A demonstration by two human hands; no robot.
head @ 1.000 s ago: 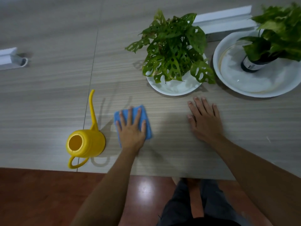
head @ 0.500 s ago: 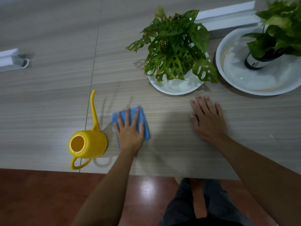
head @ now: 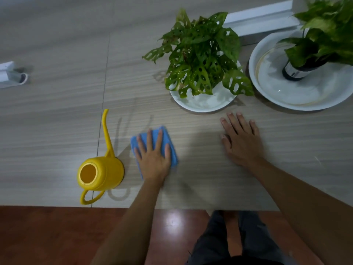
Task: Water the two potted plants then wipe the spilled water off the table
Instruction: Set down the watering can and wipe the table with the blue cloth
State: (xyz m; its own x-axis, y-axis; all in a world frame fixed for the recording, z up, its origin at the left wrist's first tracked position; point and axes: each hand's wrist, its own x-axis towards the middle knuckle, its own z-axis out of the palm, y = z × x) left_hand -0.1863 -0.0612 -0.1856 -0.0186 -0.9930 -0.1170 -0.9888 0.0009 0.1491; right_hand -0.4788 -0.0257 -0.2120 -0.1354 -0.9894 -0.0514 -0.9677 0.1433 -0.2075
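My left hand (head: pixel 152 157) presses flat, fingers spread, on a folded blue cloth (head: pixel 172 150) lying on the wooden table (head: pixel 57 121). My right hand (head: pixel 242 142) rests open, palm down, on the table to the right of the cloth. A yellow watering can (head: pixel 101 174) stands upright just left of the cloth, its spout pointing away from me. A plant with holed leaves (head: pixel 198 60) sits on a white plate (head: pixel 202 106) beyond my right hand. A second leafy plant (head: pixel 324 35) in a dark pot (head: pixel 294 72) stands in a wide white dish (head: pixel 286 98) at the far right.
A white rail-like strip (head: pixel 263 16) lies behind the plants. A small white object (head: pixel 11 75) sits at the far left. The table's near edge (head: pixel 57 205) runs just under the watering can, with red-brown floor (head: pixel 47 236) below and my legs at the bottom.
My left hand and the cloth have shifted only slightly beside the watering can. The right hand stays flat in place. The view has wobbled a little.
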